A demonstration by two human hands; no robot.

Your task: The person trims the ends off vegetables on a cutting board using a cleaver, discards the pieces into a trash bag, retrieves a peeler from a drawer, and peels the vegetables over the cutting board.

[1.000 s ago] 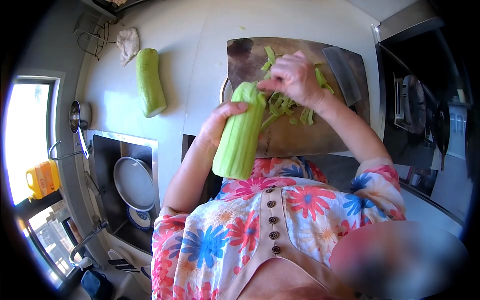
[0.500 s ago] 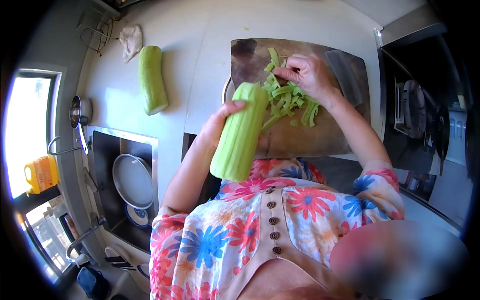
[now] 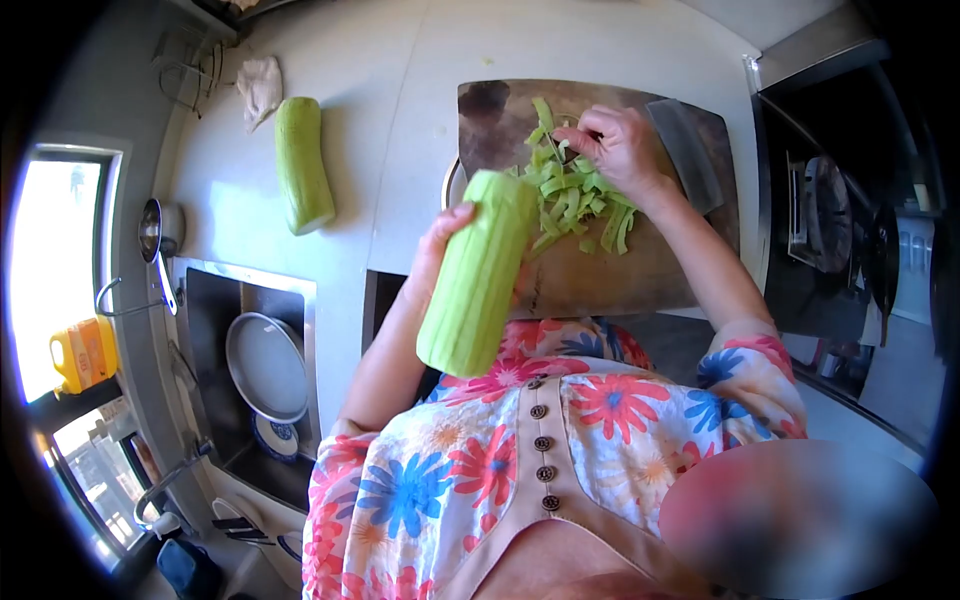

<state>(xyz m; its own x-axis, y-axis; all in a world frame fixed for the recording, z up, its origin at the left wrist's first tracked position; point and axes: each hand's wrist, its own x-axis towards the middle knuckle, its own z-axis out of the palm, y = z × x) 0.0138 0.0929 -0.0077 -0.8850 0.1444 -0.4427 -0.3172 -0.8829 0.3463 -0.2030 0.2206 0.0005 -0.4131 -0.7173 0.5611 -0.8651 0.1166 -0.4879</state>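
Observation:
My left hand (image 3: pixel 437 243) is wrapped round a long, pale green peeled gourd (image 3: pixel 477 280), held tilted above the near left edge of the cutting board (image 3: pixel 600 285). Flat ridges run down the gourd's length. Over the board, my right hand (image 3: pixel 618 148) is closed with its fingers pinched together. Something thin and small shows at its fingertips, too small to name. Beneath and beside that hand lies a heap of green peel strips (image 3: pixel 575 195). A cleaver with a broad grey blade (image 3: pixel 686 155) rests on the board's right side.
Another green gourd (image 3: pixel 303 165) lies on the white counter (image 3: pixel 395 90) near a crumpled cloth (image 3: pixel 260 90). At the left is a sink (image 3: pixel 215 300) holding a round pan (image 3: pixel 266 366) and a dish (image 3: pixel 277 437). A stove (image 3: pixel 820 300) stands at the right.
The gourd's lower end has dropped slightly toward my body. My right hand has shifted a little, staying closed over the peel heap.

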